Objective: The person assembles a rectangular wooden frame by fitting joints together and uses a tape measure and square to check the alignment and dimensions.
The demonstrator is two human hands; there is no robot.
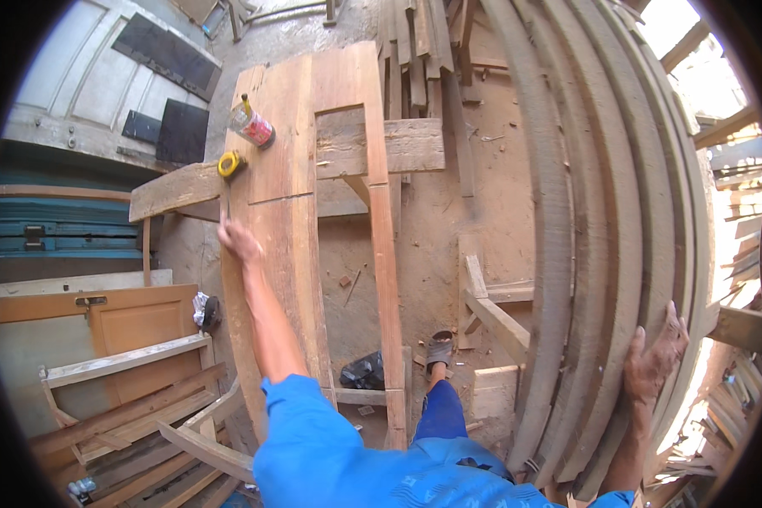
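Note:
My left hand (240, 241) is at the left edge of a long wooden panel (286, 229), its fingers closed. Something thin and dark seems to stick out past the fingertips, too small to name. Just beyond that hand, a yellow tape measure (229, 164) rests on the panel's edge. A clear bottle (254, 129) with a red label lies tilted farther up, and a yellow-tipped stick shows at its upper end. My right hand (655, 360) lies on a stack of long grey-brown boards (597, 212), fingers stretched out and holding nothing.
Two rough wooden crosspieces (173, 191) bear the panel, which has a rectangular opening. An old white door (80, 76) and a brown door (144, 326) lie at the left. A small wooden trestle (499, 326) stands right of my sandalled foot (439, 348). A black bag (364, 371) lies below.

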